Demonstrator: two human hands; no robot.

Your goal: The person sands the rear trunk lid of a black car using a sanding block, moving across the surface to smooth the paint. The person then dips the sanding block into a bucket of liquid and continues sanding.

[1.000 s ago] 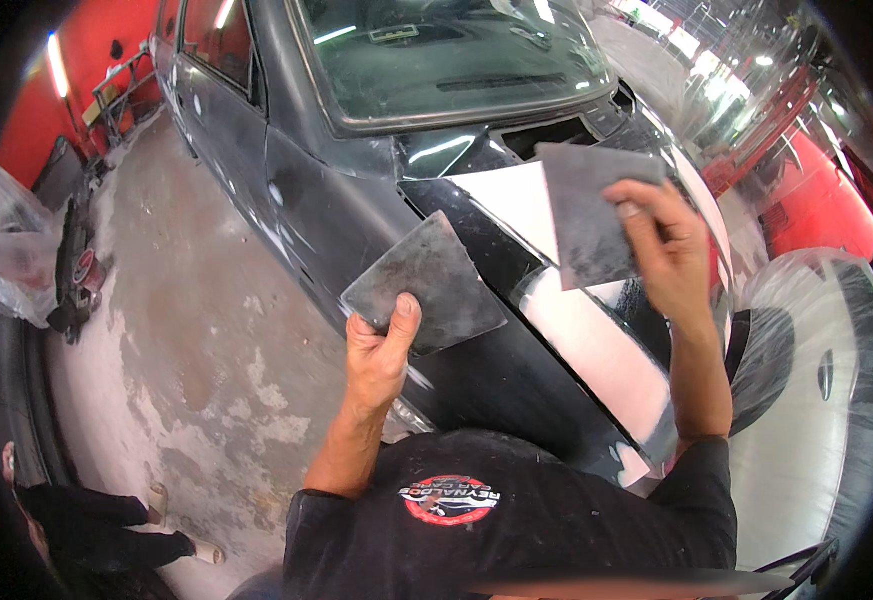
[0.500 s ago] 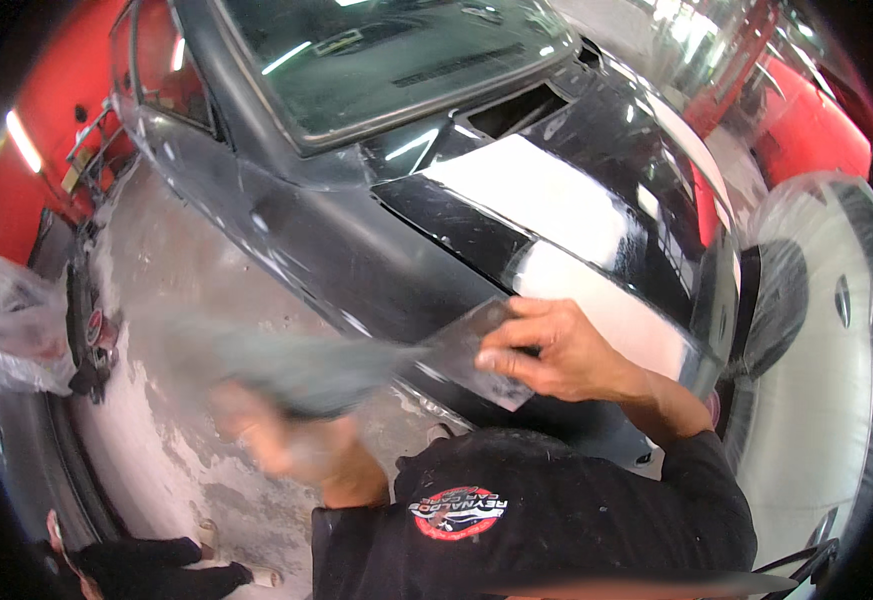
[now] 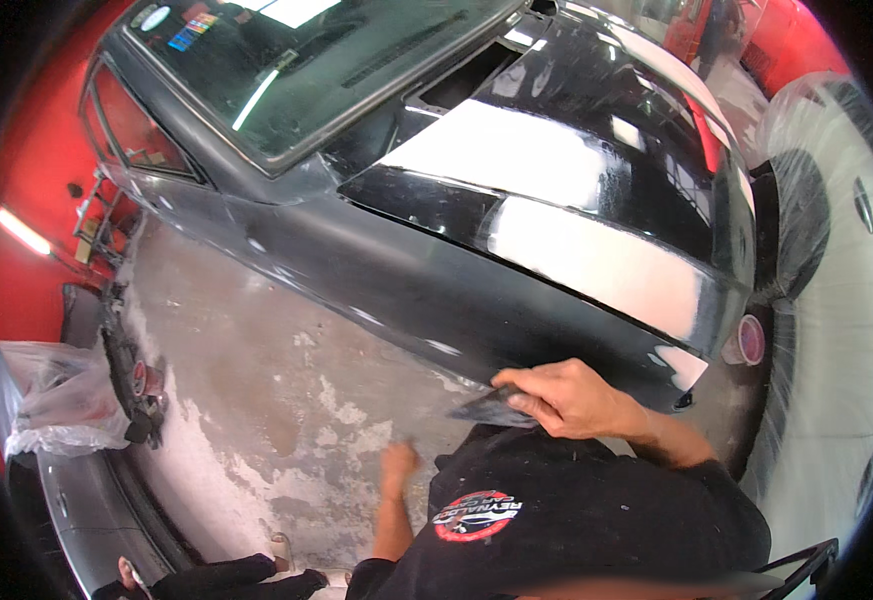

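My right hand (image 3: 571,400) is closed on a thin dark sheet (image 3: 496,408), pinched between thumb and fingers. What kind of sheet it is cannot be made out. It juts out to the left, beside the lower edge of the car's dark fender (image 3: 436,300). Lower down, over the floor, my left hand (image 3: 399,465) hangs at the end of a bent arm. It looks curled, but its fingers are too blurred to read. The hood (image 3: 646,160) is glossy black with pale, whitish patches (image 3: 591,255) along its near side.
A plastic-covered light-coloured car (image 3: 816,290) stands on the right, with a reddish cup (image 3: 744,340) near it. At left are a plastic-wrapped part (image 3: 66,400) and a grey car panel (image 3: 96,520). Another person's dark-clothed legs (image 3: 226,575) show at lower left. The concrete floor (image 3: 246,330) is stained.
My left hand, blurred beside a greyish sheet-like shape, has dropped toward my body; that shape no longer shows. My right hand has come lower, still holding the dark sheet. The view has shifted.
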